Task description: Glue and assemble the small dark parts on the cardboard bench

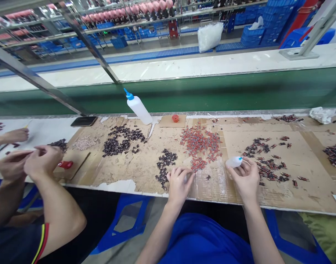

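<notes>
My right hand (246,178) is closed around a small white squeeze bottle (234,161) with a blue tip, held tilted above the cardboard. Just left of it, my left hand (180,185) has its fingers pinched together; what lies between them is too small to make out. Its fingertips are at the near edge of a pile of small red-and-silver parts (201,142). Beside that hand, on the left, lies a heap of small black parts (166,161). Joined black-and-red pieces (267,168) are scattered to the right of my right hand.
A large white bottle with a blue nozzle (140,110) leans at the back, near a small red cap (175,118). More black parts (115,145) and a phone (84,121) lie left. A co-worker's hands (42,161) work at far left. A green-sided ledge (184,95) runs behind.
</notes>
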Available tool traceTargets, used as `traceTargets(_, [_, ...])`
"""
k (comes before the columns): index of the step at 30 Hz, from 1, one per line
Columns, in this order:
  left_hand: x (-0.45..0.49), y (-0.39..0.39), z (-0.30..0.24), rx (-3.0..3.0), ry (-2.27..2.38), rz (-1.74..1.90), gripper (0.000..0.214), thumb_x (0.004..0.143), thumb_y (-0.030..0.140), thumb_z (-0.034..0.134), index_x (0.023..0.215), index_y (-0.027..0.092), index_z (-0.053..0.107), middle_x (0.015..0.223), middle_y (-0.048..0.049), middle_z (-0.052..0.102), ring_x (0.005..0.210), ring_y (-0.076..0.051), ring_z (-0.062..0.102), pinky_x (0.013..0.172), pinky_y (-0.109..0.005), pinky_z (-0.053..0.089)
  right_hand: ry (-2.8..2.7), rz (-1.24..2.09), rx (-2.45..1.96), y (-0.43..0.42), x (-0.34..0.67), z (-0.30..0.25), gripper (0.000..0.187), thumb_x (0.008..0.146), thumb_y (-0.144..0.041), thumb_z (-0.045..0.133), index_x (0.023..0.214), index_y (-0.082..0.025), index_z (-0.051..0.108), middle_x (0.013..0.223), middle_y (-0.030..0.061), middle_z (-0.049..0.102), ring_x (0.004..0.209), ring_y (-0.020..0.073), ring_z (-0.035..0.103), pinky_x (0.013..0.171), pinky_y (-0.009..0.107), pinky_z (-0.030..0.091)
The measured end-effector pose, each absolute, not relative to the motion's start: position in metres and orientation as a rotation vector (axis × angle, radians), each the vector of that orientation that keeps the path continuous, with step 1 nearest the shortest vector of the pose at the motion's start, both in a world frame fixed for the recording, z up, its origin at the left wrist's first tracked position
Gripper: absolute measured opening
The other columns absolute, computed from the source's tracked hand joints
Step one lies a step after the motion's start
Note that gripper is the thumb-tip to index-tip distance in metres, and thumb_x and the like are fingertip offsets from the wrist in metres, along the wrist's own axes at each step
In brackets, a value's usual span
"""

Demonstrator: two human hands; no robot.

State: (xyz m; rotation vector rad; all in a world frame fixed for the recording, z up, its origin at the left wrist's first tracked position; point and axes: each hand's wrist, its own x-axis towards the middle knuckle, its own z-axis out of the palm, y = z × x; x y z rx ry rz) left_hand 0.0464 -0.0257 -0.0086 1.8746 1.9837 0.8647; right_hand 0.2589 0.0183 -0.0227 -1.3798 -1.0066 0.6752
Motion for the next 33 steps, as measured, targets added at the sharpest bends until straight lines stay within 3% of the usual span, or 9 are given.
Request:
traceTargets(5, [0.055,-0.021,-0.018,1.931,1.995,0.821,0.009,0.085,0.023,0.064,0.082,0.025,0.072,0.092,-0.0043,0.070,0.093,-0.024,0.056,0.082,-0.039,0.036,-1.140,0.387,-1.400,0.000,0.253,-0.011,0.071,0.063,-0.038,0.080,0.123,-0.021,0.047,0.113,0.0128,0.062,0.106,0.0262,0.061,0.085,0.043,0.054])
traceTargets(8, [0.056,-0.020,-0.020,1.955,1.988,0.789,0.011,0.087,0.019,0.061,0.084,0.023,0.070,0.094,-0.0049,0.070,0.092,-0.023,0.055,0.081,-0.037,0.038,-1.119,0.223,-1.398,-0.022,0.246,-0.005,0.053,0.068,-0.034,0.078,0.113,-0.018,0.055,0.099,0.0108,0.065,0.090,0.0234,0.065,0.073,0.037,0.055])
traceTargets(11, [0.060,-0.022,-0.018,2.025,1.973,0.853,0.012,0.089,0.017,0.057,0.087,0.022,0.068,0.093,-0.0053,0.070,0.092,-0.022,0.056,0.080,-0.036,0.038,-1.175,0.455,-1.440,-0.038,0.230,-0.001,0.027,0.073,-0.036,0.074,0.091,-0.018,0.065,0.075,0.0045,0.066,0.064,0.0169,0.063,0.065,0.033,0.056])
traceTargets(15, [0.069,-0.029,-0.010,2.191,1.822,1.091,0.017,0.093,0.016,0.050,0.088,0.021,0.065,0.089,-0.0042,0.070,0.090,-0.019,0.058,0.079,-0.033,0.037,-1.090,1.011,-1.441,-0.041,0.208,0.002,0.040,0.069,-0.049,0.074,0.091,-0.015,0.071,0.071,0.0059,0.070,0.060,0.0171,0.066,0.060,0.030,0.058])
traceTargets(18, [0.076,-0.032,-0.006,2.288,1.690,1.212,0.017,0.094,0.017,0.048,0.090,0.020,0.064,0.088,-0.0039,0.070,0.090,-0.018,0.058,0.081,-0.032,0.037,-0.975,1.183,-1.412,-0.034,0.202,0.000,0.043,0.063,-0.053,0.077,0.084,-0.015,0.072,0.073,0.0074,0.072,0.066,0.0199,0.069,0.064,0.032,0.060])
traceTargets(23, [0.079,-0.033,-0.008,2.242,1.640,1.181,0.008,0.091,0.019,0.056,0.095,0.020,0.063,0.093,-0.0044,0.071,0.094,-0.019,0.059,0.084,-0.032,0.038,-0.960,1.228,-1.396,-0.029,0.213,-0.008,0.039,0.062,-0.053,0.076,0.078,-0.017,0.075,0.080,0.0094,0.075,0.073,0.0234,0.072,0.074,0.037,0.060])
traceTargets(27, [0.081,-0.034,-0.016,2.206,1.667,1.030,0.016,0.085,0.020,0.064,0.101,0.020,0.065,0.102,-0.0070,0.069,0.101,-0.023,0.058,0.086,-0.037,0.041,-0.998,1.102,-1.461,-0.030,0.226,-0.014,0.038,0.066,-0.052,0.074,0.082,-0.017,0.076,0.087,0.0109,0.075,0.079,0.0252,0.072,0.078,0.040,0.059])
traceTargets(33, [0.087,-0.031,-0.024,2.103,1.625,1.022,0.016,0.086,0.012,0.061,0.097,0.022,0.067,0.105,-0.0063,0.070,0.105,-0.024,0.056,0.088,-0.041,0.045,-0.934,1.049,-1.519,-0.031,0.226,-0.018,0.043,0.065,-0.053,0.074,0.086,-0.015,0.075,0.086,0.0120,0.076,0.076,0.0256,0.072,0.076,0.041,0.060])
